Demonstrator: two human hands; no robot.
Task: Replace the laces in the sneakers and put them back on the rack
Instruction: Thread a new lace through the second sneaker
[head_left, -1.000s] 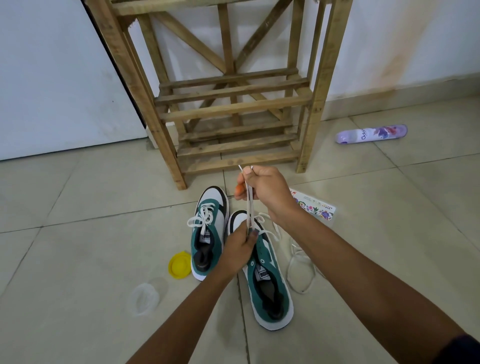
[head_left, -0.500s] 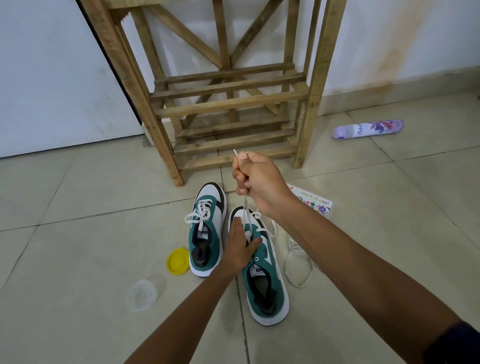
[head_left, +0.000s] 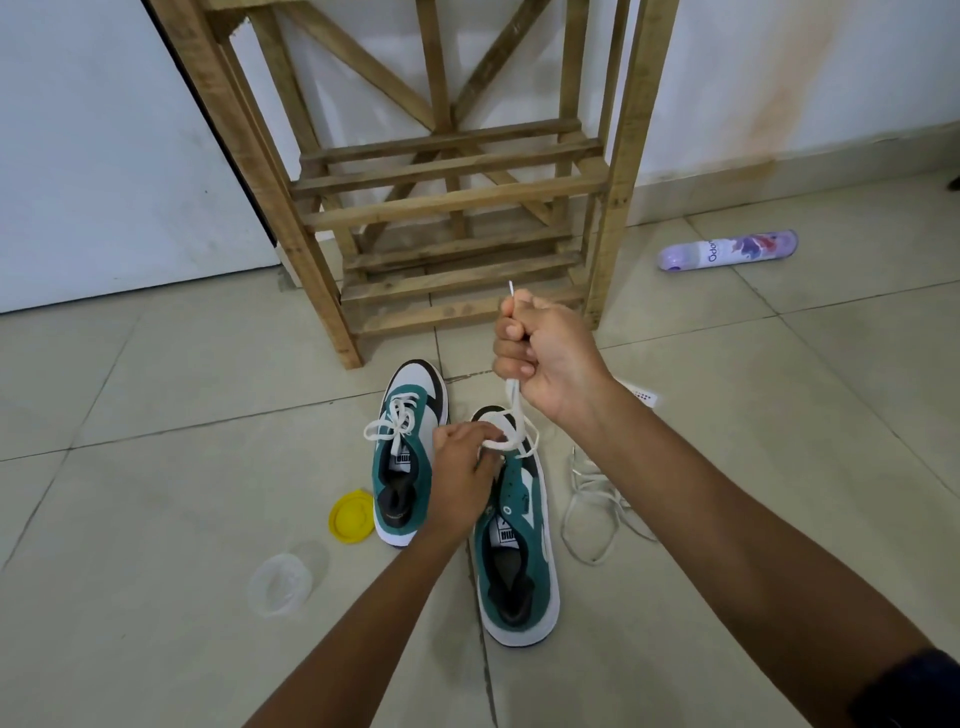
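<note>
Left hand (head_left: 462, 467) shifted since half second ago: was flat on right sneaker (head_left: 517, 540), now pinching lace (head_left: 511, 415) at lowest eyelets. Right hand (head_left: 545, 358) still fisted round lace ends, tips poking above knuckles, pulling up.

Progress, my guess: roughly halfway. Left sneaker (head_left: 408, 447) laced and tied. Right sneaker threaded only near toe; upper eyelets bare. Old lace (head_left: 592, 506) loose on floor tiles just beside it. Wooden rack (head_left: 447, 202) behind, lower shelves bare; both sneakers on floor beneath hands.

Soft, even daylight; edges bow outward, hands perhaps slightly blurred.
</note>
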